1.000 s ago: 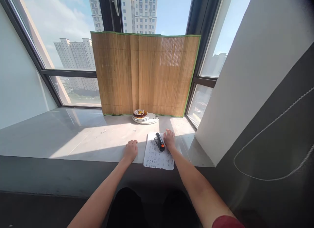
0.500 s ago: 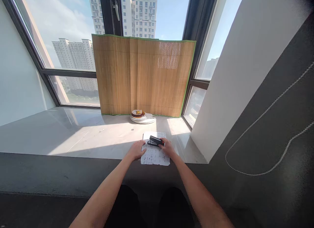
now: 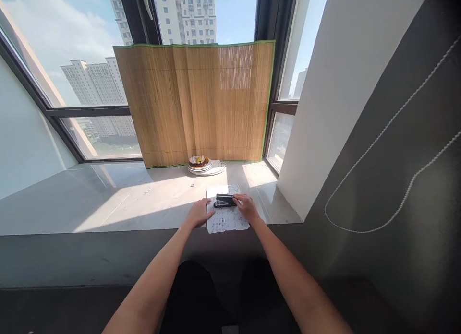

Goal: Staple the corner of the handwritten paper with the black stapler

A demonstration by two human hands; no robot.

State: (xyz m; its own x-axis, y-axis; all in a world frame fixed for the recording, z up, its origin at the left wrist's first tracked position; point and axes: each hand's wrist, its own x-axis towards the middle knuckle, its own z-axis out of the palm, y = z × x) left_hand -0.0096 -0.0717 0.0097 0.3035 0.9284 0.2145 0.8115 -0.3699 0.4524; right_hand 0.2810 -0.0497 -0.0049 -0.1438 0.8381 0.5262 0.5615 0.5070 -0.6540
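Observation:
A black stapler [image 3: 224, 198] lies level across a sheet of paper [image 3: 226, 222] that bears rows of dark handwritten marks. My right hand [image 3: 246, 207] has its fingers closed round the stapler's right end. The stapler's left end points toward my left hand [image 3: 199, 212], and its jaws look apart there. My left hand holds the paper at its left edge, with the thumb over the sheet and the fingers along the side. Whether the paper sits between the stapler's jaws, I cannot tell.
The paper lies on a pale window sill [image 3: 144, 199], its near end over the front edge. Behind it are stacked plates [image 3: 201, 167] and a bamboo mat [image 3: 201, 103] propped against the window. A white wall [image 3: 320, 103] and a hanging bead cord [image 3: 374, 149] are at the right.
The stapler has turned from a slant to nearly level across the paper, still in my right hand. My left hand stays at the paper's left edge. The camera view has shifted and tilted slightly.

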